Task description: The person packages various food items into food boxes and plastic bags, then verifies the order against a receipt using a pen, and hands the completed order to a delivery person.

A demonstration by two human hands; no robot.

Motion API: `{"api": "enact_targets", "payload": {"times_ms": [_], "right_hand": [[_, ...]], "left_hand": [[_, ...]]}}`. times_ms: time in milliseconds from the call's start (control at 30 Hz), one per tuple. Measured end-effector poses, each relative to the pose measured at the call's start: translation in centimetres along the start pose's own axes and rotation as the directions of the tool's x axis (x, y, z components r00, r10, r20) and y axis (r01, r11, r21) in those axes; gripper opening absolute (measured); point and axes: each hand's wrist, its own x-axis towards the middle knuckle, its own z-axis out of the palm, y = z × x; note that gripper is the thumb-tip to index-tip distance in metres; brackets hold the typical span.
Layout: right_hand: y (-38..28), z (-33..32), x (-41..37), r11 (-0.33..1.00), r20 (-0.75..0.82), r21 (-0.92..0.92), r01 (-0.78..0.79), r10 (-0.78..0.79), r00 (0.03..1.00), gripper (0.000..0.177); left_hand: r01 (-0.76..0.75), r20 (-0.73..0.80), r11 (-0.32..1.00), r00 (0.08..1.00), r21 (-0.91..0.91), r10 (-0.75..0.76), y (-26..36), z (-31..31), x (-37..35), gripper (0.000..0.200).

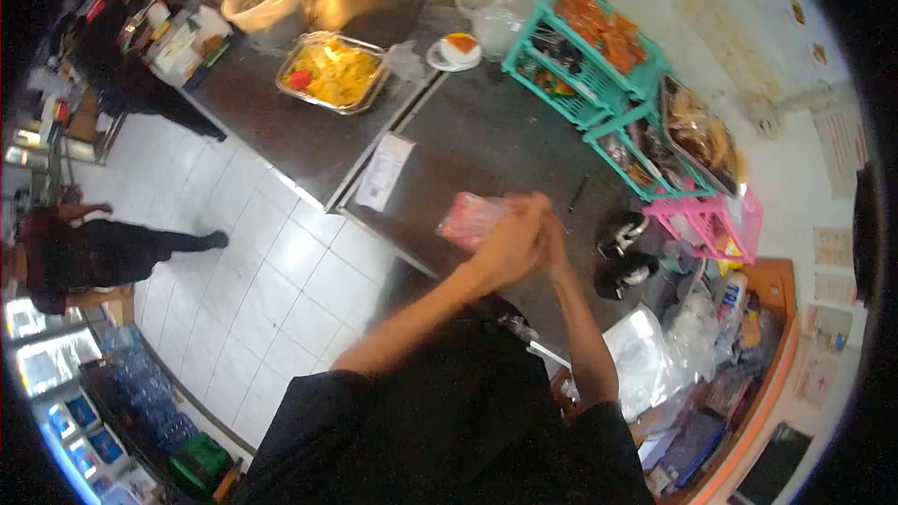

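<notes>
While the left hand (506, 249) and right hand (552, 230) press together, a flattish pink plastic packet (464, 221) pokes out leftward, can't tell what's pinched tbh.

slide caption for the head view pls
Left hand and right hand together by a pink packet over a dark counter

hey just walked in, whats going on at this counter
The person's left hand and right hand are together over a dark counter, at a pink packet; their exact grip is unclear. A paper slip lies near the counter's edge, with green baskets to the right. Two other people are off to the left.
</notes>
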Motion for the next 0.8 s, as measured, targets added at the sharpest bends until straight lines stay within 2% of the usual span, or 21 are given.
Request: {"api": "enact_targets", "payload": {"times_ms": [33, 67, 100, 133, 167, 233, 267, 333, 367, 433, 467, 533, 567, 633, 667, 700, 767, 800], "right_hand": [[1.8, -0.3, -0.9, 0.947, 0.162, 0.135, -0.292, 0.27, 0.949, 0.033], [1.1, -0.5, -0.6, 0.945, 0.183, 0.145, -0.295, 0.267, 0.946, 0.033], [-0.9, -1.2, 0.1, 0.98, 0.136, -0.097, -0.172, 0.184, 0.973, 0.03], [-2.7, -1.5, 0.7, 0.94, 0.107, -0.338, -0.047, 0.088, 0.99, 0.028], [-3.7, -1.5, 1.2, 0.942, 0.117, -0.331, -0.048, 0.091, 0.989, 0.028], [-5.1, -1.2, 2.1, 0.772, 0.197, -0.59, 0.237, -0.148, 0.969, 0.03], [-6.2, -0.8, 2.3, 0.775, 0.203, -0.586, 0.236, -0.142, 0.969, 0.03], [-7.8, 1.4, 2.8, 0.846, 0.167, -0.506, 0.167, -0.093, 0.981, 0.013], [-7.7, 2.5, 2.3, 0.848, 0.17, -0.503, 0.164, -0.089, 0.981, 0.013], [-7.4, 4.2, 0.1, 0.908, 0.153, -0.416, 0.042, 0.024, 0.988, 0.028], [-7.7, 5.3, -1.1, 0.908, 0.163, -0.415, 0.046, 0.024, 0.986, 0.028], [-8.4, 7.4, -3.3, 0.916, 0.128, -0.392, -0.083, 0.144, 0.981, 0.024], [-8.0, 8.0, -4.2, 0.918, 0.141, -0.388, -0.085, 0.15, 0.979, 0.024], [-7.6, 8.3, -6.5, 0.972, 0.054, -0.231, -0.047, 0.061, 0.997, 0.018], [-7.4, 7.0, -8.1, 0.963, 0.094, -0.255, -0.091, 0.119, 0.988, 0.026], [-7.7, 5.7, -9.1, 0.963, 0.098, -0.255, -0.088, 0.116, 0.988, 0.026], [-8.9, 2.8, -10.7, 0.938, 0.123, -0.335, 0.083, -0.044, 0.991, 0.027], [-8.2, 1.4, -12.4, 0.939, 0.127, -0.33, 0.093, -0.054, 0.99, 0.027]], "left_hand": [[-0.05, 0.089, 0.995, 0.995, 0.082, 0.042, 0.9, -1.1, -0.3, 0.052], [-0.029, 0.076, 0.995, 0.997, 0.09, 0.022, 0.9, -2.4, -0.8, 0.052], [-0.171, -0.056, 0.964, 0.981, 0.202, 0.186, 0.6, -4.1, -1.6, 0.063], [-0.291, -0.16, 0.899, 0.921, 0.328, 0.356, 0.0, -5.5, -2.3, 0.073], [-0.279, -0.163, 0.902, 0.924, 0.33, 0.345, -1.8, -6.0, -3.5, 0.073], [0.039, -0.099, 0.947, 0.995, 0.318, -0.008, -8.6, -4.3, -7.1, 0.095], [0.164, -0.084, 0.966, 0.985, 0.201, -0.15, -12.3, -1.7, -8.9, 0.108], [0.129, -0.086, 0.955, 0.99, 0.267, -0.11, -13.4, 1.3, -8.7, 0.114], [0.084, -0.074, 0.941, 0.995, 0.328, -0.063, -14.2, 3.2, -7.8, 0.121], [0.095, -0.066, 0.943, 0.995, 0.319, -0.078, -18.7, 9.6, -6.1, 0.116], [0.093, -0.062, 0.947, 0.995, 0.308, -0.077, -19.6, 11.4, -5.4, 0.111], [0.083, -0.078, 0.956, 0.995, 0.28, -0.064, -20.5, 14.0, -4.5, 0.102], [0.079, -0.083, 0.961, 0.995, 0.266, -0.059, -20.6, 14.8, -4.3, 0.097], [0.072, -0.085, 0.97, 0.995, 0.231, -0.053, -20.7, 16.3, -3.9, 0.087], [0.066, -0.082, 0.976, 0.995, 0.209, -0.05, -20.4, 16.7, -3.7, 0.082], [0.057, -0.071, 0.982, 0.997, 0.179, -0.044, -20.2, 17.0, -3.7, 0.078], [0.053, -0.007, 0.998, 0.999, 0.044, -0.053, -19.6, 17.0, -4.5, 0.068], [0.055, 0.041, 0.997, 0.998, -0.055, -0.053, -18.9, 16.8, -5.4, 0.064]]}}
